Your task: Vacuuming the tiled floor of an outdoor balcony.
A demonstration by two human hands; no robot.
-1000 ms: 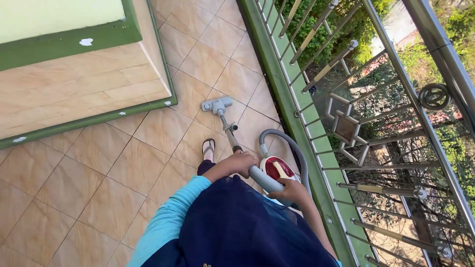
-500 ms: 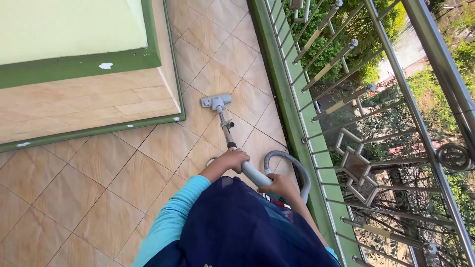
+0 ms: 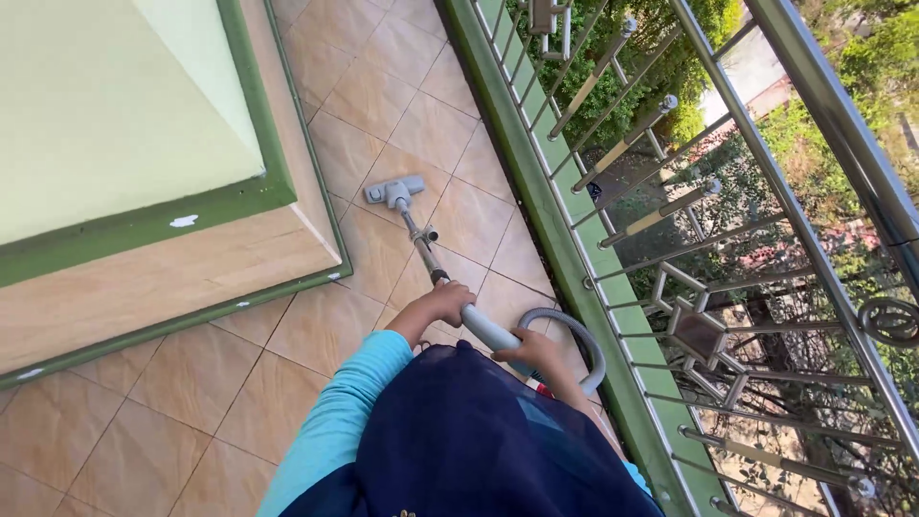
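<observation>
I stand on a tiled balcony holding a vacuum cleaner wand (image 3: 422,243). My left hand (image 3: 438,304) grips the wand just below its metal tube. My right hand (image 3: 532,352) holds the grey curved handle nearer my body. The grey floor nozzle (image 3: 392,191) rests on the beige tiles ahead, beside the wall's corner. A grey ribbed hose (image 3: 574,337) loops to the right of my hands. A sliver of the red vacuum body (image 3: 542,389) shows under my right wrist; the rest is hidden by my dark blue garment.
A wall corner with pale green paint, a dark green band (image 3: 144,228) and a tiled base (image 3: 191,278) stands at the left. A green curb (image 3: 565,239) and a steel railing (image 3: 766,172) run along the right, with trees beyond. Beige floor tiles (image 3: 373,77) stretch ahead.
The nozzle has slid forward along the tiles past the wall corner. I have stepped forward, so the red vacuum body and my sandalled foot are now mostly hidden beneath me.
</observation>
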